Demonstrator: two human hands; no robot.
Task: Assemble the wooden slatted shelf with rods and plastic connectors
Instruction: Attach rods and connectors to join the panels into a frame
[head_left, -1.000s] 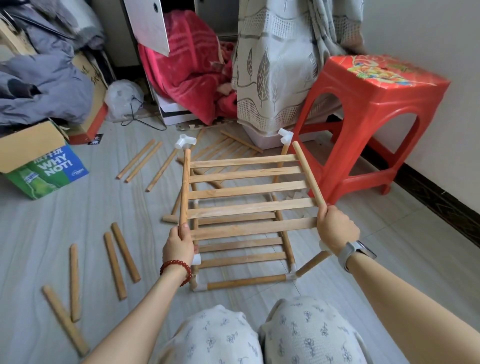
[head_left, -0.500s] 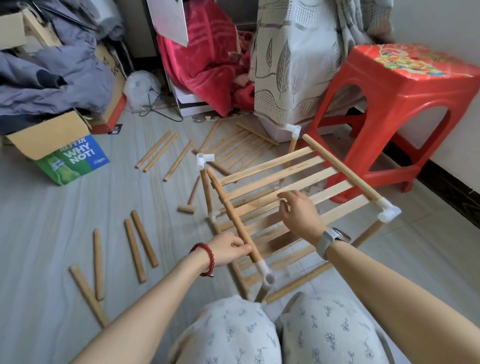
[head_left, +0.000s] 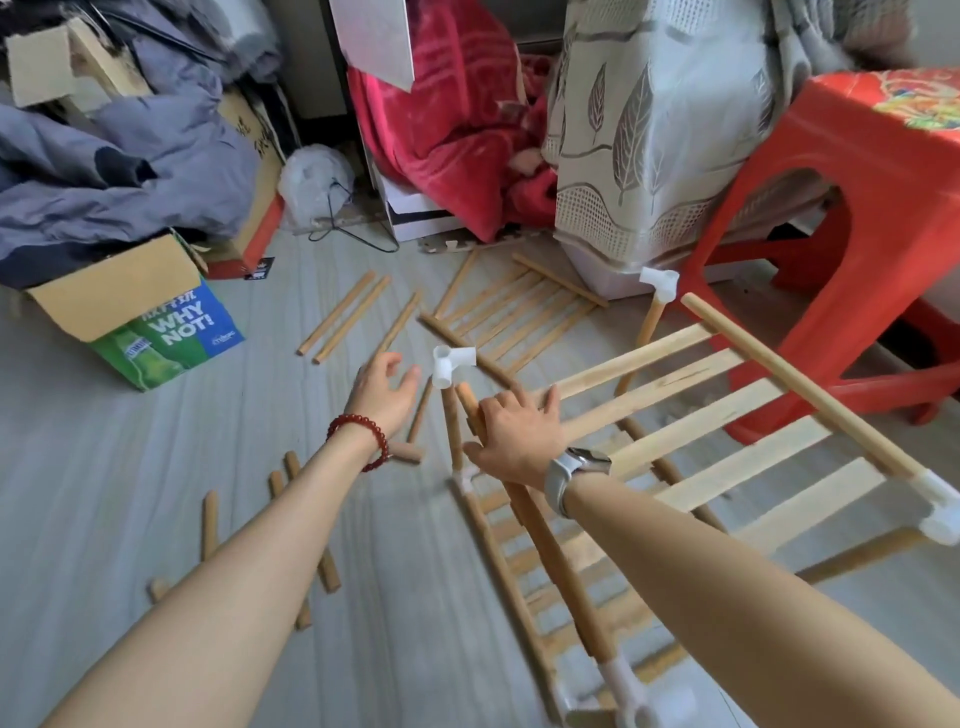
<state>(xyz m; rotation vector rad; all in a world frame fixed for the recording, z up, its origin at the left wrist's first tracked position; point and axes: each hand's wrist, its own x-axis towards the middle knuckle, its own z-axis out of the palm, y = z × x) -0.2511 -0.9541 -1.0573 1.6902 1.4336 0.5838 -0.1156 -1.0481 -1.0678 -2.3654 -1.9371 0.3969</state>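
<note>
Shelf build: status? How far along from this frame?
Done: a lower slatted tier stands with upright rods; white connectors cap two of them. In hand: the right hand holds a tilted slatted panel by its side rod; the left hand reaches, open, toward a connector. Left: seat that panel; another panel and loose rods lie unused on the floor.

The one camera sits on my head, looking forward and steeply down over my outstretched arms at the floor. It is near enough that my forearms fill the lower frame, while the wide lens bends the room's far clutter along the top edge. No second view overlaps.
</note>
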